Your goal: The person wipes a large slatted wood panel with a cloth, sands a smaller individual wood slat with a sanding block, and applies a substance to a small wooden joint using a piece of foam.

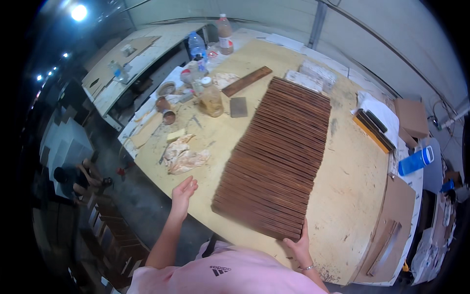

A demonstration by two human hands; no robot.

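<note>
A long row of dark brown wooden strips (274, 161) stands packed side by side across the middle of the yellowish worktable. My right hand (300, 243) touches the near right corner of this row, its thumb and fingers spread around the corner. Off the table's front left edge, my left hand (183, 193) is raised with nothing in it, fingers extended and apart from the strips. Closest to that hand lies a stained, crumpled cloth (185, 156), with a pale yellow sponge block (176, 135) just beyond it.
A lone wooden strip (247, 81), a grey block (238, 107), a jar of yellowish liquid (211, 100) and bottles (197, 46) stand farther back. At right are a blue bottle (415, 160), a dark long-edged tool (374, 130) and cardboard (391, 230). Another person (78, 179) sits low at left.
</note>
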